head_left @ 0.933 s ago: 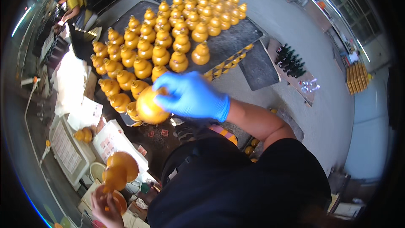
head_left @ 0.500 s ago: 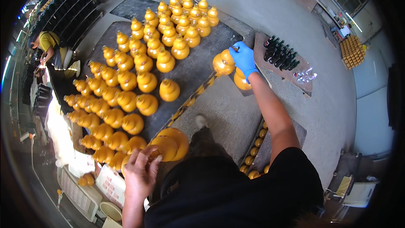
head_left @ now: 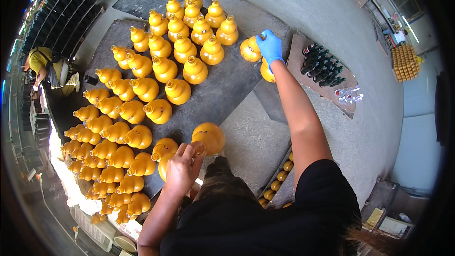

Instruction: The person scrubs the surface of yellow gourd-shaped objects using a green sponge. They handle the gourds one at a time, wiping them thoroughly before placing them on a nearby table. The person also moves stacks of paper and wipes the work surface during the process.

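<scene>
My bare left hand point(head_left: 182, 169) is closed round the neck of a glossy yellow gourd-shaped bottle point(head_left: 210, 135), its wide body tilted away from me at the near edge of the dark table point(head_left: 213, 87). Close beside that hand is another yellow bottle point(head_left: 164, 147), partly covered by it. Out to the right, my right hand point(head_left: 269, 47) in a blue glove grips the neck of a similar bottle point(head_left: 250, 50). Below my right wrist, one more yellow bottle point(head_left: 266, 71) is half hidden by the arm.
Rows of yellow gourd bottles point(head_left: 144, 89) crowd the table's left side. Dark green bottles point(head_left: 322, 64) and clear ones point(head_left: 348, 95) stand on a board at right. Yellow pieces line a strip point(head_left: 281, 176) by my right side. A person in yellow point(head_left: 50, 68) bends at far left.
My left hand has moved right and forward, and the bottle at it has shifted with it. My right hand stays on its bottle. The whole view has turned somewhat.
</scene>
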{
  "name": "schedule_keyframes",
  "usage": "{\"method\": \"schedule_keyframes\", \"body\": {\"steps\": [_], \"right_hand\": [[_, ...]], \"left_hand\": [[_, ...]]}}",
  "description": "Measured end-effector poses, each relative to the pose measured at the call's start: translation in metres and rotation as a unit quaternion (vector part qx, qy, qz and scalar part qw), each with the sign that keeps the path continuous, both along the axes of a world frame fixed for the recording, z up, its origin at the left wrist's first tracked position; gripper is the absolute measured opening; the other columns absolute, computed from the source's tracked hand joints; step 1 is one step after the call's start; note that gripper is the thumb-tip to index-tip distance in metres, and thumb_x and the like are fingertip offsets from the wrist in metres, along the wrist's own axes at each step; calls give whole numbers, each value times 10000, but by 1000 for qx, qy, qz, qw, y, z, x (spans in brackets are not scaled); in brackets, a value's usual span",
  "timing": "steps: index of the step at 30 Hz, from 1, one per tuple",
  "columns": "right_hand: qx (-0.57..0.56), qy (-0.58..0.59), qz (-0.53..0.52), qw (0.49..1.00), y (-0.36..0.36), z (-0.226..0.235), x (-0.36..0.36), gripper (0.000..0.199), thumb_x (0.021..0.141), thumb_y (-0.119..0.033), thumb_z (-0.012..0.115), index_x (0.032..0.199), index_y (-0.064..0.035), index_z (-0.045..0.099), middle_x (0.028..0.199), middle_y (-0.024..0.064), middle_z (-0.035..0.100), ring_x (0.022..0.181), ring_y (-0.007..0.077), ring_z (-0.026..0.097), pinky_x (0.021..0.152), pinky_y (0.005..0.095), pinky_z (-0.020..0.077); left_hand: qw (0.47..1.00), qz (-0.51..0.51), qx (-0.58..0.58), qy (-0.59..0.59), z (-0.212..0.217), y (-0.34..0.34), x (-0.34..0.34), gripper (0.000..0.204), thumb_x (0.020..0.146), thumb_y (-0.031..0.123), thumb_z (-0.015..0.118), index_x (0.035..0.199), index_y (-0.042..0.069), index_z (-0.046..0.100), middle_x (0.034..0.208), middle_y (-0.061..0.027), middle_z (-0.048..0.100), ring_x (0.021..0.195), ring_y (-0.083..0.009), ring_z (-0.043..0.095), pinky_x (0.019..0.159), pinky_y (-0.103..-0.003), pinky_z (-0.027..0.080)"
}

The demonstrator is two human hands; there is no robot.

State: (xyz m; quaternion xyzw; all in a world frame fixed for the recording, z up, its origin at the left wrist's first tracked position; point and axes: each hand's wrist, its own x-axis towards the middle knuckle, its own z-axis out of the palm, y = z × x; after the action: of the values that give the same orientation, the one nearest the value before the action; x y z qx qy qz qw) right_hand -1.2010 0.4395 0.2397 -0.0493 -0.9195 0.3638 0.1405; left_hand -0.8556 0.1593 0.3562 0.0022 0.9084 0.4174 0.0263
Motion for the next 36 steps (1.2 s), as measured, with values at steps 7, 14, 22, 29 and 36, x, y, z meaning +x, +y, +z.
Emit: {"method": "schedule_keyframes", "body": {"steps": [7, 14, 22, 29, 36], "right_hand": [[52, -38, 2, 998, 3, -13, -56, 290, 809, -296, 655, 974, -60, 616, 937, 210, 665, 898, 409, 628, 771, 447, 514], [78, -66, 10, 995, 8, -26, -78, 296, 808, -289, 657, 982, -53, 619, 956, 212, 662, 920, 400, 626, 788, 442, 509], [-55, -70, 13, 996, 17, -35, -83, 305, 776, -264, 714, 974, -42, 650, 914, 199, 670, 821, 342, 651, 750, 388, 521], [-196, -111, 35, 974, 6, -31, -72, 425, 767, -318, 768, 1084, -58, 660, 947, 84, 670, 737, 152, 615, 545, 322, 530], [-159, -88, 4, 983, 26, -31, -51, 692, 799, -297, 747, 1344, -11, 430, 760, 132, 640, 545, 184, 585, 448, 328, 505]], "left_hand": [[1000, -6, -18, -15, -29, 13, -46, 237, 823, 133, 676, 1044, 89, 600, 836, -113, 607, 637, -312, 624, 555, -395, 498], [999, -18, -40, -7, -48, 16, -62, 239, 815, 66, 684, 1044, 48, 616, 831, -123, 615, 574, -219, 610, 538, -320, 491], [999, -13, -48, -10, -58, 23, -79, 237, 821, 73, 669, 1050, 44, 614, 845, -129, 617, 582, -238, 611, 557, -325, 497], [999, -3, -45, -3, -73, 30, -89, 225, 816, 101, 674, 1030, 63, 619, 864, -128, 618, 653, -265, 633, 596, -357, 511], [996, 4, -73, -48, -80, 29, -86, 159, 843, 159, 617, 980, 79, 605, 947, -125, 617, 774, -360, 625, 668, -423, 525]]}}
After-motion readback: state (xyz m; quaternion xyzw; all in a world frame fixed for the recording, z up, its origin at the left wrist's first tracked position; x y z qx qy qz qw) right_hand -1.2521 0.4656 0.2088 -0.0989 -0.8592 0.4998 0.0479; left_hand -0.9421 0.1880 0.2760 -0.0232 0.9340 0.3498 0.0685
